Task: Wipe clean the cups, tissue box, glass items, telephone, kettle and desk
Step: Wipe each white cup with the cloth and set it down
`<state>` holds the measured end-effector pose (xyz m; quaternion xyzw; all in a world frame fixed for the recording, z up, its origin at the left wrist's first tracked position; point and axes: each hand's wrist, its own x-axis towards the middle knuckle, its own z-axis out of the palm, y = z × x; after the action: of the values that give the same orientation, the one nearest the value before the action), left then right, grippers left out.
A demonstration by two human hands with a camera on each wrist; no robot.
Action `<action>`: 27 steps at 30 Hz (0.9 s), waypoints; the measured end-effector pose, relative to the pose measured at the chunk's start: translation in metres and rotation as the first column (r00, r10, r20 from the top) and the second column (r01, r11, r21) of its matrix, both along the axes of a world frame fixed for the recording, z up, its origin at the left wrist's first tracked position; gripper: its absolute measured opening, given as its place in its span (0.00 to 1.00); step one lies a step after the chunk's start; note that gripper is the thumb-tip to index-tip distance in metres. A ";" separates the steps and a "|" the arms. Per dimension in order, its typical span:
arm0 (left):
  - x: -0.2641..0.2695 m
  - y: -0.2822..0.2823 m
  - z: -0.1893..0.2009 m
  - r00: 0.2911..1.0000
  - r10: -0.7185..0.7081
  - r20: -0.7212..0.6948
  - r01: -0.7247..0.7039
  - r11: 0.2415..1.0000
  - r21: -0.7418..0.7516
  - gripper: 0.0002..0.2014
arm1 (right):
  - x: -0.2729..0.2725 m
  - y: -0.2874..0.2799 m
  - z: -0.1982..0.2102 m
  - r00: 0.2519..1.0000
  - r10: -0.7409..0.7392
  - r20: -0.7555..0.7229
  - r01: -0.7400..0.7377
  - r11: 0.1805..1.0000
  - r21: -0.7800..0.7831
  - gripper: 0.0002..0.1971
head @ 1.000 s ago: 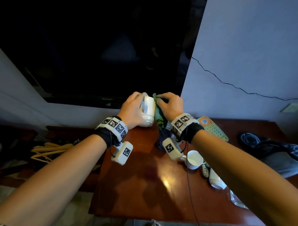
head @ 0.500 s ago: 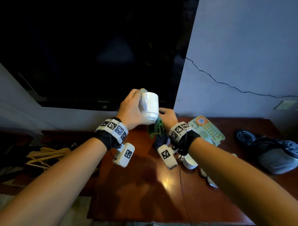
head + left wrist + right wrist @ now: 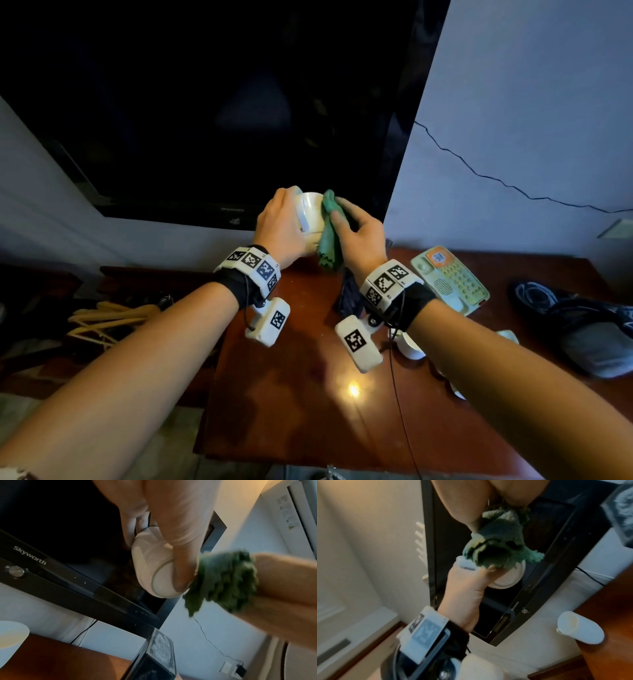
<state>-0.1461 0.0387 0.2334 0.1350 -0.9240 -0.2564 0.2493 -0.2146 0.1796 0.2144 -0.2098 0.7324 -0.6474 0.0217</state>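
My left hand [image 3: 279, 228] grips a white cup [image 3: 311, 214] in the air above the desk's back edge, in front of the television. The cup [image 3: 152, 566] lies tilted with its base showing in the left wrist view. My right hand [image 3: 356, 233] holds a green cloth [image 3: 328, 233] pressed against the cup's right side. The cloth [image 3: 496, 543] covers part of the cup [image 3: 506, 578] in the right wrist view. A pale green telephone [image 3: 448, 277] lies on the brown desk [image 3: 308, 411] at the right. Another white cup [image 3: 409, 346] stands under my right forearm.
A black television [image 3: 222, 102] hangs on the wall right behind the hands. A dark tissue box [image 3: 349, 294] sits below my right wrist. A dark bag with cables [image 3: 582, 325] lies at the desk's right end. Wooden hangers [image 3: 109, 318] lie left of the desk.
The right hand with the cloth has come up from below the cup to its right side. The left hand has turned the cup and keeps holding it.
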 end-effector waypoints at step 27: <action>0.011 -0.091 -0.022 0.959 -0.262 -0.107 0.281 0.928 0.245 0.50 | -0.003 -0.075 0.005 0.355 0.615 0.704 -0.302 0.788 -0.536 0.48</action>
<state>-0.1351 -0.0522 0.2112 0.0277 -0.8828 -0.4113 0.2250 -0.2174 0.1050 0.2195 -0.0621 0.4181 -0.7365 0.5282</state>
